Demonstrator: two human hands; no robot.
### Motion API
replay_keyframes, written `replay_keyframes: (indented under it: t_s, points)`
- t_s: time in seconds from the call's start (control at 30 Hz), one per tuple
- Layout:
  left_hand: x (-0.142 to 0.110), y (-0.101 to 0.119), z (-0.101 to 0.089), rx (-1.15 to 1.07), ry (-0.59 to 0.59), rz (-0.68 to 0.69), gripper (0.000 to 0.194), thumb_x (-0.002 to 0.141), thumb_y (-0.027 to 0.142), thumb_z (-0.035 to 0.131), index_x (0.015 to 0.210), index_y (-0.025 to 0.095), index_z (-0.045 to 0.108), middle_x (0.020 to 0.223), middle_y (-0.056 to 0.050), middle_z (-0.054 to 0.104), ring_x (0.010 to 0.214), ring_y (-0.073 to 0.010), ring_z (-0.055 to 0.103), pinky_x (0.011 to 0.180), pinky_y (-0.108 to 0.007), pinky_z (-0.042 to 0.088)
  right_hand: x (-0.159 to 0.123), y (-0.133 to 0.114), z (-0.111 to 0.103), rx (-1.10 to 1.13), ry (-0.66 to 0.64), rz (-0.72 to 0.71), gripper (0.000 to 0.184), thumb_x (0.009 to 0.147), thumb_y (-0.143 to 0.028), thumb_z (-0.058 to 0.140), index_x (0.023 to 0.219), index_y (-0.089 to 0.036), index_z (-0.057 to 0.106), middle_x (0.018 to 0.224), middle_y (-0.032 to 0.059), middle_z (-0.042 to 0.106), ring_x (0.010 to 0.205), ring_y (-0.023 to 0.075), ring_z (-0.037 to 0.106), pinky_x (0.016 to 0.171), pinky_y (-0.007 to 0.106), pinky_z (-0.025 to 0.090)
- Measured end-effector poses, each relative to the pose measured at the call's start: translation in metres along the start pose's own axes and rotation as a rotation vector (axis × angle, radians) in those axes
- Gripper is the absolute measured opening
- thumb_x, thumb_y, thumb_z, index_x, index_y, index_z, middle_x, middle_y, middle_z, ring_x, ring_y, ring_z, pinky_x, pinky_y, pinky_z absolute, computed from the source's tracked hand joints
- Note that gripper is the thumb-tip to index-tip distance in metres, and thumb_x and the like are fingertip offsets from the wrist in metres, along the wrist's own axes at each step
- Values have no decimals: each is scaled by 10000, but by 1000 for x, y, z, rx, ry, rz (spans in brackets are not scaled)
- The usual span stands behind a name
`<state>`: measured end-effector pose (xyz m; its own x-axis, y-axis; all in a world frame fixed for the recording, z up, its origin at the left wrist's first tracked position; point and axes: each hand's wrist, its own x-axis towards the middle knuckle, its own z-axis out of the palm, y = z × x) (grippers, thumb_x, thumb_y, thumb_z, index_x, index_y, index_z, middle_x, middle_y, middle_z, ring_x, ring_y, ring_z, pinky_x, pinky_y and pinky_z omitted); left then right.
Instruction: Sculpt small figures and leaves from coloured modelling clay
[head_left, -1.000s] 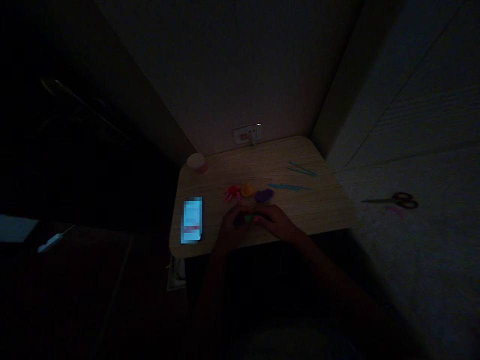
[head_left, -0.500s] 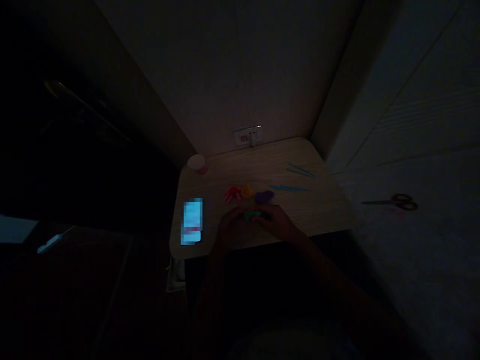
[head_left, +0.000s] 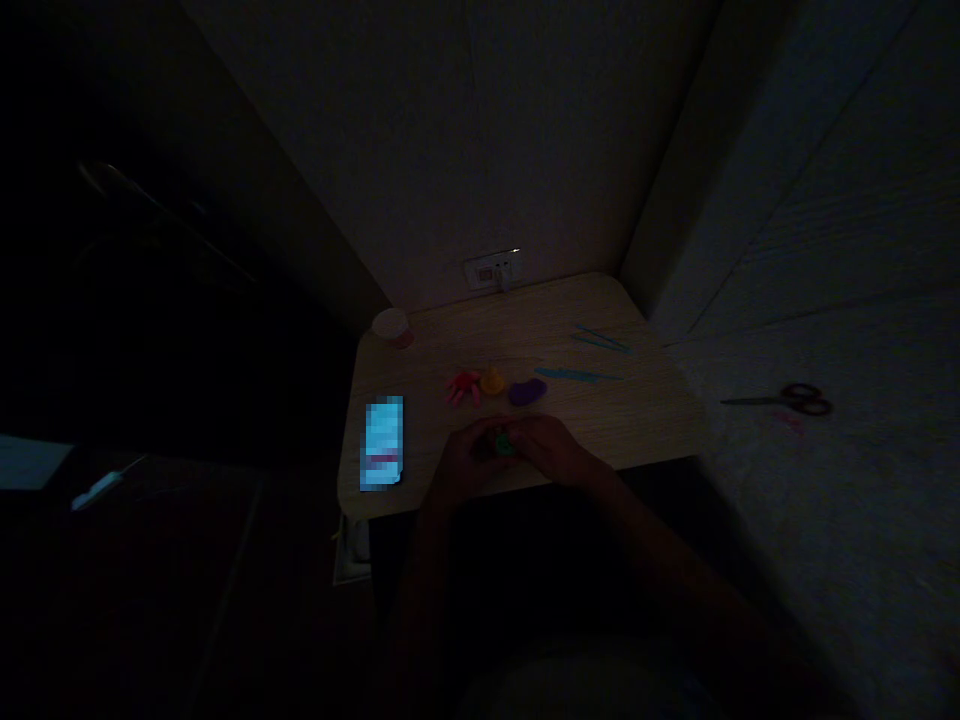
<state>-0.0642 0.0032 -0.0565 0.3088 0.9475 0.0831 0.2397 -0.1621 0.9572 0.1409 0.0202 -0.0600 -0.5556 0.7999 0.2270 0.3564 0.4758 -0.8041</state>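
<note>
Both hands are closed around a small green piece (head_left: 504, 443) that looks like modelling clay, low over the near side of the wooden table. My left hand (head_left: 463, 462) cups it from the left. The fingers of my right hand (head_left: 556, 449) press on it from the right and hide part of it. Just beyond the hands lie a red piece with finger-like prongs (head_left: 463, 386), a yellow lump (head_left: 492, 380) and a purple bean-shaped piece (head_left: 527, 391). Dim light hides finer detail.
On the table (head_left: 420, 440) are a lit phone (head_left: 382, 443) at left, a cup (head_left: 393, 327) at the back left corner, and thin blue tools (head_left: 577, 375) at right. Scissors (head_left: 799, 400) lie on a pale surface further right. A wall socket (head_left: 493, 270) is behind.
The green piece has gone from a longer shape lying crosswise to a more compact, rounder look between the hands. My right hand has come closer to my left.
</note>
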Motion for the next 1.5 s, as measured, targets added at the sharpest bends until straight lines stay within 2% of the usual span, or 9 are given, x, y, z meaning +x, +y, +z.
replay_keyframes:
  t_s: [0.17, 0.37, 0.57, 0.77, 0.97, 1.17, 1.27, 1.33, 1.5]
  points:
    - [0, 5, 6, 84, 40, 67, 508, 777, 454, 833, 1186, 170, 733, 1053, -82, 778, 914, -230, 714, 827, -322, 575, 0, -3, 1, -90, -40, -15, 447, 995, -603, 603, 1061, -190, 761, 1056, 113, 798, 939, 261, 716, 812, 324, 458]
    - [-1, 10, 9, 114, -1, 84, 510, 818, 333, 819, 1296, 197, 702, 1272, -116, 760, 1145, -282, 721, 1039, -415, 552, 1, 3, 5, -43, -1, 52, 370, 1067, -453, 527, 990, -194, 780, 977, 87, 810, 868, 226, 717, 782, 308, 461]
    - [0, 3, 6, 76, -9, 85, 475, 828, 431, 835, 1248, 221, 764, 1276, -127, 771, 1177, -310, 730, 1079, -474, 546, 0, 8, 5, 60, 4, 41, 500, 1091, -483, 440, 823, -193, 746, 825, 55, 778, 729, 192, 674, 731, 301, 449]
    - [1, 0, 4, 63, 55, 83, 421, 851, 488, 799, 1174, 218, 793, 1186, -112, 797, 1076, -281, 744, 990, -418, 580, 0, 1, 3, 104, 51, 66, 669, 1089, -623, 289, 722, -206, 662, 699, 38, 687, 659, 181, 599, 648, 295, 409]
    - [2, -4, 2, 143, 164, 52, 277, 880, 459, 742, 955, 193, 767, 896, -45, 746, 831, -207, 679, 784, -313, 545, 3, -1, 2, 121, 83, 130, 717, 1075, -680, 228, 678, -214, 602, 634, 35, 631, 613, 177, 559, 618, 305, 385]
    - [3, 0, 0, 201, 160, 45, 344, 914, 515, 640, 800, 196, 699, 755, -17, 673, 719, -182, 591, 685, -281, 467, 5, -2, 1, 54, 56, 96, 609, 1093, -605, 320, 754, -208, 632, 699, 30, 660, 644, 172, 564, 626, 298, 362]
    - [3, 1, -1, 207, 155, 40, 424, 924, 562, 617, 710, 199, 662, 674, -7, 631, 651, -169, 552, 621, -272, 424, 4, -4, 2, -58, 24, 58, 478, 972, -670, 597, 913, -203, 679, 816, 38, 711, 723, 191, 610, 655, 291, 364]
    - [3, 1, 0, 206, 144, 34, 471, 924, 586, 617, 657, 199, 638, 613, 5, 591, 605, -159, 523, 579, -266, 392, 3, -5, 3, -130, -1, 47, 492, 860, -677, 748, 983, -204, 696, 878, 53, 739, 770, 212, 634, 672, 290, 366]
    - [3, 1, 4, 189, 127, 29, 513, 954, 597, 591, 634, 196, 613, 593, 17, 558, 588, -147, 501, 572, -265, 383, 3, -7, 6, -175, 8, 56, 390, 988, -580, 644, 951, -200, 725, 869, 68, 757, 772, 211, 651, 684, 295, 353]
